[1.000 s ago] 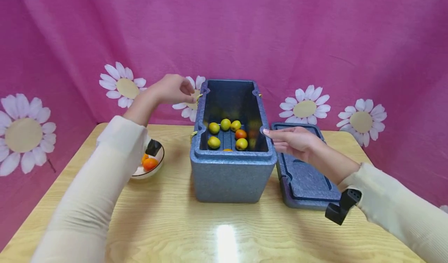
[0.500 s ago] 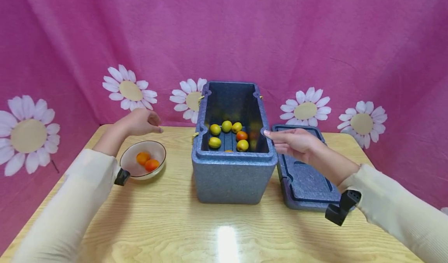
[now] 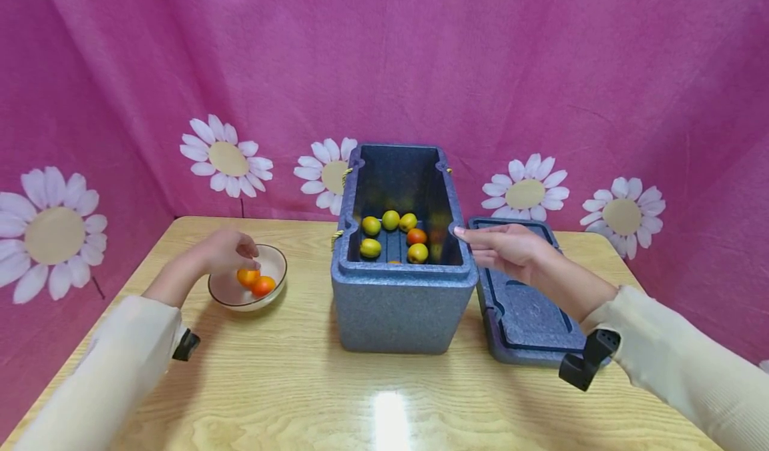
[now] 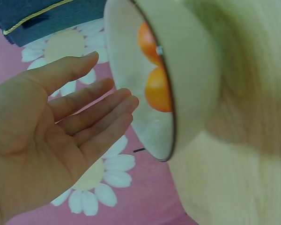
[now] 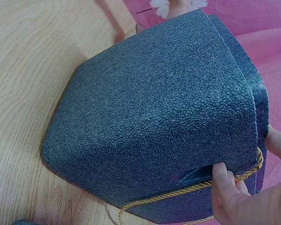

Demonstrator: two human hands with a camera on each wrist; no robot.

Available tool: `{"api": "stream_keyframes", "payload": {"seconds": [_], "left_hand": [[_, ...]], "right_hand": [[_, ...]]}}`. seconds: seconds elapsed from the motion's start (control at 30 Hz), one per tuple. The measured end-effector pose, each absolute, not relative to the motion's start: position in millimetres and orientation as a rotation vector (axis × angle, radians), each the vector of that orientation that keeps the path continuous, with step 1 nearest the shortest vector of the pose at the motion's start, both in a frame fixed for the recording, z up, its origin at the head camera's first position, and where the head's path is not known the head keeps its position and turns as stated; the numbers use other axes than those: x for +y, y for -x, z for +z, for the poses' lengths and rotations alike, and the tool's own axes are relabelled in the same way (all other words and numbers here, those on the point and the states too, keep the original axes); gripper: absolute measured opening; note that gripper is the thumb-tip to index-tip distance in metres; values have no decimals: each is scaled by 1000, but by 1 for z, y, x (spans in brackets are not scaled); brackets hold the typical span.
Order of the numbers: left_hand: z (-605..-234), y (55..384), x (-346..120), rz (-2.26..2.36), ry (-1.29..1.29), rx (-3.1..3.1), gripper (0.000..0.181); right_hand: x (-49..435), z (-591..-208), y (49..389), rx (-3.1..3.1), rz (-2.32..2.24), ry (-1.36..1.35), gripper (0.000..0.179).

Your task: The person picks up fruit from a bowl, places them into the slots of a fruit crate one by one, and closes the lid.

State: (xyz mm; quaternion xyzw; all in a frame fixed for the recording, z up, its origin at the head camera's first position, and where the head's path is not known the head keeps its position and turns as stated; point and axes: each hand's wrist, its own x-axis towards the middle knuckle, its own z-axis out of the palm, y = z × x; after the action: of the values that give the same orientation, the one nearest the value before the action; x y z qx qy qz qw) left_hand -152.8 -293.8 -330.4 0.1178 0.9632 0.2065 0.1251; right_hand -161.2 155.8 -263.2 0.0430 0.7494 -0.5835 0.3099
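Note:
My left hand is over the rim of a dark-edged cream bowl, fingertips close to two round orange fruits inside. In the left wrist view its palm holds nothing; the fingers are loosely bent and spread. My right hand grips the right wall of a tall grey foam box, thumb on the rim. The right wrist view shows its fingers on the outer side, beside a gold cord. Inside the box lie several yellow-green fruits and a red-orange one.
A grey foam lid lies on the wooden table, right of the box. Behind the table hangs a magenta cloth printed with white daisies. Gold cord loops show at the box's left side.
My left hand has moved from beside the box's far left side, leftward and down to the bowl, its fingers now at the orange fruits. My right hand stays at the box rim.

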Motion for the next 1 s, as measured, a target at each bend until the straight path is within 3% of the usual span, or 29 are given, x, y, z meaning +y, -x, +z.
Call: {"api": "stream_keyframes", "payload": {"seconds": [1.0], "left_hand": [[-355, 152, -274, 462, -424, 2726, 17]], "right_hand": [[156, -265, 161, 1986, -1549, -105, 84]]}}
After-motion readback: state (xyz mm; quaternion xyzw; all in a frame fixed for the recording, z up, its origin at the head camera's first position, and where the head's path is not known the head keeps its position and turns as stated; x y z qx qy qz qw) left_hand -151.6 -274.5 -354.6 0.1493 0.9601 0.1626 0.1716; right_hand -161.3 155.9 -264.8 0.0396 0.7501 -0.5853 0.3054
